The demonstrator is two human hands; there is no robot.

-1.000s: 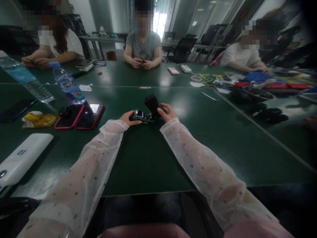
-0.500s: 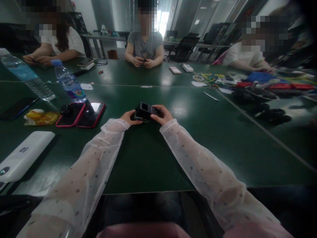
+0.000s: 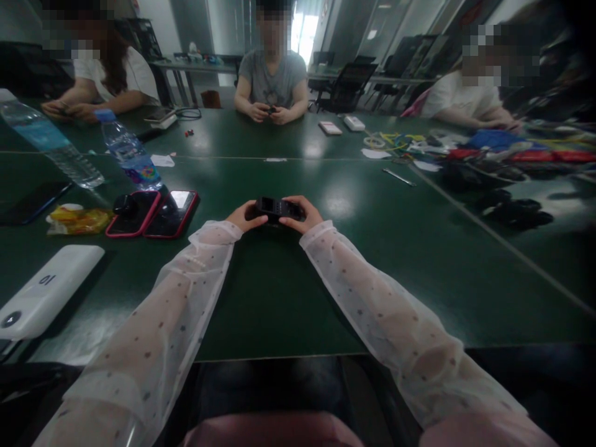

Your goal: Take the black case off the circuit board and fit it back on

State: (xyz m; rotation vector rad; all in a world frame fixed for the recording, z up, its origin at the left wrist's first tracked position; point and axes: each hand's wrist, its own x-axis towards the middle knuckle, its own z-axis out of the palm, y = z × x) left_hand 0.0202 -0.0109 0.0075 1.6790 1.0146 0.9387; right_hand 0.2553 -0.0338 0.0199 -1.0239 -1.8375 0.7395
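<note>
A: Where are the person's hands?
B: Both are stretched forward over a dark green desk (image 3: 279,298), in sheer white sleeves (image 3: 200,273) dotted with small dark marks.

A: What is the left hand (image 3: 248,217) doing?
B: Gripping the left end of a black boxy device (image 3: 275,208), its thumb along the near edge.

A: And the right hand (image 3: 302,215)?
B: Wrapped around the device's right end, thumb in front. The two hands hold it level between them. Whether its underside touches the desk, I cannot tell.

A: What does its top look like?
B: A dark rectangular window sits toward the left; finer details are too small to read.

A: What lies around it?
B: To the left, two pink-edged phones (image 3: 172,217) and a blue-capped bottle (image 3: 125,149) standing behind them. Beyond the device to the right, a metal wrench (image 3: 398,177). Across the desk sits a person in a grey T-shirt (image 3: 272,81).
</note>
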